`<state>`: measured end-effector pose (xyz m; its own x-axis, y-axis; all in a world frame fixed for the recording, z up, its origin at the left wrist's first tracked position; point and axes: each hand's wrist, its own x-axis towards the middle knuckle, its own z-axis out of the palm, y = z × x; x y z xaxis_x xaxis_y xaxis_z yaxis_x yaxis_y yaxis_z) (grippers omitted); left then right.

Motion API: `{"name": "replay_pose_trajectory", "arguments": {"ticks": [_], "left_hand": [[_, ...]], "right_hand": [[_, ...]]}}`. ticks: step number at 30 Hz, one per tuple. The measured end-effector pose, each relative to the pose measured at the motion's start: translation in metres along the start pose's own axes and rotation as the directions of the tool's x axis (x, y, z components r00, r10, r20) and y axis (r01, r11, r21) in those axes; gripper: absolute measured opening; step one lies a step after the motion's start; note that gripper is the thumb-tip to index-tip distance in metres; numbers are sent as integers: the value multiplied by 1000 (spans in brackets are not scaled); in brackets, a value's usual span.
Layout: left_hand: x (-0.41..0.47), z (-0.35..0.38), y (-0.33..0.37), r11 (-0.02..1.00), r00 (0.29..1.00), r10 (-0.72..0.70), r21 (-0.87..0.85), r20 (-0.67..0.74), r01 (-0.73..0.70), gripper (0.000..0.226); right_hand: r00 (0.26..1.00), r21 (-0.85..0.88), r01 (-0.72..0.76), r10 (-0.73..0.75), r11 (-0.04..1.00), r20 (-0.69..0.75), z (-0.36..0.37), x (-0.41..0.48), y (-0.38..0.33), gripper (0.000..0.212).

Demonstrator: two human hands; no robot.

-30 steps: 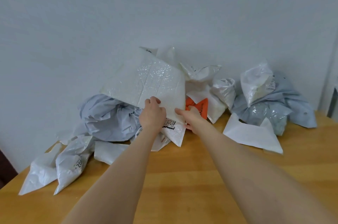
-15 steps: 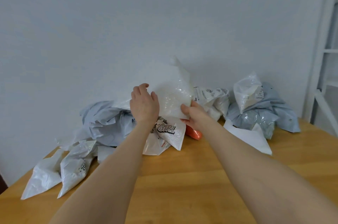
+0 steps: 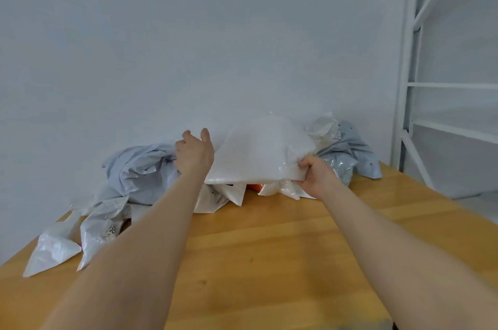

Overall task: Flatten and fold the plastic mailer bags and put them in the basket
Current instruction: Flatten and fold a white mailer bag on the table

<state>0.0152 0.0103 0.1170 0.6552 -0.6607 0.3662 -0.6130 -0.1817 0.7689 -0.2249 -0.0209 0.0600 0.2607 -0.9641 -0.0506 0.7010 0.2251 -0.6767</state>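
A white bubble mailer [image 3: 258,151] lies nearly flat, held just above the pile of mailer bags at the back of the wooden table [image 3: 269,248]. My right hand [image 3: 315,177] grips its near right corner, thumb on top. At the mailer's left edge, my left hand [image 3: 194,153] is raised with its fingers spread and relaxed, the palm against that edge. Under the mailer show white printed bags [image 3: 215,197] and a bit of orange bag [image 3: 254,186]. No basket is in view.
Crumpled grey mailers lie to the left [image 3: 140,168] and to the right [image 3: 350,151] against the wall. Two white bags [image 3: 102,224] [image 3: 51,251] sit near the table's left edge. A white metal shelf frame [image 3: 412,87] stands beyond the table's right end.
The bubble mailer came down from standing upright to nearly flat over the pile. My right hand slid out to its right corner, my left hand opened at its left edge, and the view tilted up.
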Motion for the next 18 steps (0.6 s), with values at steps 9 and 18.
{"name": "replay_pose_trajectory", "arguments": {"ticks": [9, 18], "left_hand": [[-10, 7, -17, 974, 960, -111, -161, 258, 156, 79], [-14, 37, -43, 943, 931, -160, -227, 327, 242, 55]], "right_hand": [[993, -456, -101, 117, 884, 6, -36, -18, 4, 42], [961, -883, -230, -47, 410, -272, -77, -3, 15, 24]]}}
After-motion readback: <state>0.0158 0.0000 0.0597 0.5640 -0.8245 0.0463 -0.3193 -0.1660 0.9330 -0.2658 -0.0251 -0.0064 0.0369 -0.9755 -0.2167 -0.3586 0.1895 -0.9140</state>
